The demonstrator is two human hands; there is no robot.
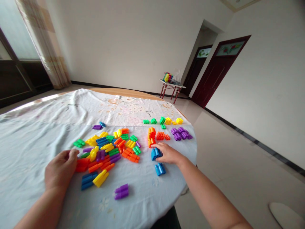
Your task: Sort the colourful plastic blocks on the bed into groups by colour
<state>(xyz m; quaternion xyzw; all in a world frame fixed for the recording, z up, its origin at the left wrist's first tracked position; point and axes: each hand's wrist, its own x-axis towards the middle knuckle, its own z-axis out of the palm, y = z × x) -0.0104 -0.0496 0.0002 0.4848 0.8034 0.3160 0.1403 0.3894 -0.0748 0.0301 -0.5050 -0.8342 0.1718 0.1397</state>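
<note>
My right hand (168,153) rests on the table with its fingers curled round a blue block cluster (155,153). Just beyond its fingertips stands an orange block stack (151,136). A second blue block cluster (160,169) lies just below the hand. My left hand (61,168) lies at the left edge of a mixed pile of coloured blocks (108,150), fingers bent, touching red blocks (82,165); whether it grips one is hidden. Sorted groups sit farther right: purple blocks (181,133), orange blocks (162,136), yellow blocks (173,121) and green blocks (152,121).
A pale cloth (47,127) covers the round table, whose edge drops off at the right. A purple block pair (121,191) lies near the front. A small red-legged side table (172,86) with bags stands by the far wall, near dark doors.
</note>
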